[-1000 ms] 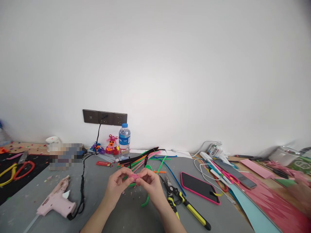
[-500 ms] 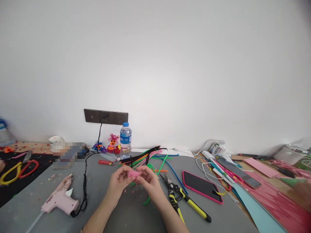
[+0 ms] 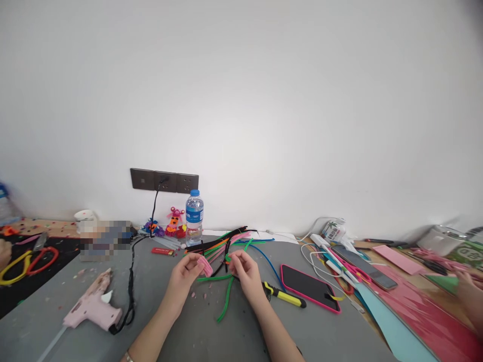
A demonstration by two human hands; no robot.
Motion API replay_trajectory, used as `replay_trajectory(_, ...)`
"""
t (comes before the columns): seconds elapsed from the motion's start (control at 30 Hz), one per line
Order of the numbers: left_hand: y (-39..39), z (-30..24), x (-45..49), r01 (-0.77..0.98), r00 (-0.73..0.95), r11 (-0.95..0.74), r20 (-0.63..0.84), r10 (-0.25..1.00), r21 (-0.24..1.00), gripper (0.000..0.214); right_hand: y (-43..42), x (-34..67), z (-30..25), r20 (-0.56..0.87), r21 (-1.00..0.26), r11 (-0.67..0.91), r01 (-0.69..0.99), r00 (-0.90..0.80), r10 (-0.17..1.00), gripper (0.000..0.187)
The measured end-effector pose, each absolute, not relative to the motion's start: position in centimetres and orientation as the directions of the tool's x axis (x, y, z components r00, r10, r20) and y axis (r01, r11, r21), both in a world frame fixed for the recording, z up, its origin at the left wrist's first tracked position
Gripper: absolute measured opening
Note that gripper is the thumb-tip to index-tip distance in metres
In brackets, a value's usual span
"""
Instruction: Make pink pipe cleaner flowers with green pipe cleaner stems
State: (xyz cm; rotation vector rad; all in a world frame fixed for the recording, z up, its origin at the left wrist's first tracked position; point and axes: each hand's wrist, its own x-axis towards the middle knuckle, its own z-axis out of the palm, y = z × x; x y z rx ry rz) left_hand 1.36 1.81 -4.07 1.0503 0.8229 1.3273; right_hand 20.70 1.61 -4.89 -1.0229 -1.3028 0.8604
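Two pinches, one pink and one green

Toward the left, a pale pink glue gun (image 3: 92, 306) lies on the grey mat (image 3: 204, 332). Next along, the left hand (image 3: 184, 275) has thumb and fingertips closed on a ribbed pink piece (image 3: 205, 266), held above the mat. Just right of it, apart, is a green fuzzy-stem piece (image 3: 225, 301) with trailing strands; the right hand (image 3: 244, 271) appears to grip its coiled top, though the fingers partly hide the contact. Beyond lie yellow-handled pliers (image 3: 289, 297) and a phone (image 3: 311, 289).

The step in hand looks like steadying both pieces separately. The next move seems to call for a light, steady pinch, keeping the soft strands from bending.
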Motion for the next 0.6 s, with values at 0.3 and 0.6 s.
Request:
replay_trajectory(0.3, 2.0, -4.0, 1.1, -0.296, 0.038, -0.092, 0.108, 0.993, 0.951, 0.043, 0.8, 21.3, -5.0, 0.521, -0.556, 0.401, 0.728, -0.07, 0.851, 0.018)
replay_trajectory(0.6, 2.1, -4.3, 1.3, -0.246, 0.136, -0.098, 0.135, 0.981, 0.964, 0.04, 2.4, 22.0, -5.2, 0.461, -0.447, 0.114, 0.887, 0.119, 0.879, 0.017)
